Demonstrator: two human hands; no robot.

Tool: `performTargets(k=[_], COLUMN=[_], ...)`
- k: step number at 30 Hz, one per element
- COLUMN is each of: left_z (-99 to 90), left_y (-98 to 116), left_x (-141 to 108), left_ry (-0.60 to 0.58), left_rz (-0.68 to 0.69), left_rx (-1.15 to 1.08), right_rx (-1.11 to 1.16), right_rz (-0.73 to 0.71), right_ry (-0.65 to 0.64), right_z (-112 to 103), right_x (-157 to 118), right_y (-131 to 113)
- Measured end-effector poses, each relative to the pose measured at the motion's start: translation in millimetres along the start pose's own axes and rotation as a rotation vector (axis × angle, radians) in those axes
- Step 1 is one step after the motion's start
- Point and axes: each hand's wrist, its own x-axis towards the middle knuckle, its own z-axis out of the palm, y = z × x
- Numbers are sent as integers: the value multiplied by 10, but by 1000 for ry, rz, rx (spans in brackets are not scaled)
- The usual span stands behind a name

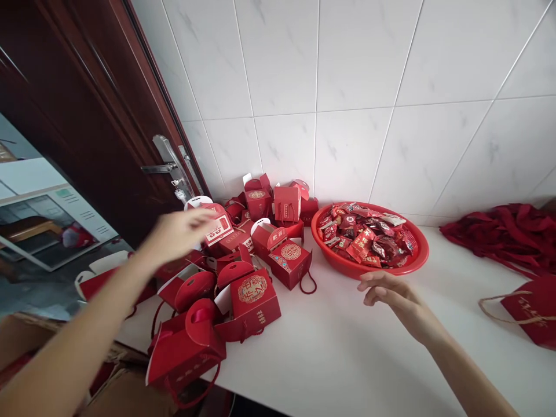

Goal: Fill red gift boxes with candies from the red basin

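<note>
My left hand [182, 233], slightly blurred, stretches its fingers over the pile of red gift boxes, in front of a red box with a white label [218, 229]. Whether the fingertips touch that box I cannot tell. Bent loosely, with nothing in it, my right hand [397, 301] hovers over the white table just in front of a red plastic basket [417, 263]. Wrapped candies [362, 243] in red and dark wrappers fill the basket. Nearby in the pile are a box with a round gold print [292, 255] and a box with gold characters [254, 292], both with cord handles.
A red box with a tan cord [532, 313] and a heap of dark red ribbon [506, 237] lie at the right. White tiles [356, 75] back the table [339, 359]. A brown door [108, 104] stands left, above an open cardboard box [130, 391].
</note>
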Motion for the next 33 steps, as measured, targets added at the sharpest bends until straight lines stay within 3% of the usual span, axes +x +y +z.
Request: performTargets(k=[1, 3, 6, 8, 10, 13, 17, 20, 23, 26, 30, 33], left_z=[203, 629, 1111, 1240, 1222, 1030, 791, 805, 957, 1111, 1180, 1184], left_y=[207, 592, 984, 1087, 1090, 993, 833, 760, 759, 817, 933, 1071], left_x=[212, 451, 474, 427, 388, 275, -110, -442, -635, -656, -569, -530], left_ry=[-238, -533, -717, -766, -790, -809, -702, -580, -496, -523, -633, -468], left_rz=[80, 217, 181, 154, 144, 172, 327, 430, 531, 563, 546, 650], left_rx=[23, 147, 304, 320, 294, 163, -79, -218, -287, -323, -378, -503], right_rx=[-16, -30, -43, -74, -104, -70, 108, 199, 170, -58, -651, -928], right_rz=[16, 51, 100, 120, 135, 199, 252, 130, 60, 74, -26, -19], right_ry=[-27, -100, -194, -212, -198, -155, -219, -250, -197, -61, 190, 241], right_z=[39, 101, 151, 165, 179, 231, 366, 457, 492, 480, 445, 437], right_x=[1, 1, -6, -9, -9, -5, -20, -54, -95, -153, -299, -395], right_y=[23, 71, 126, 149, 169, 203, 229, 145, -58, -267, -348, -314])
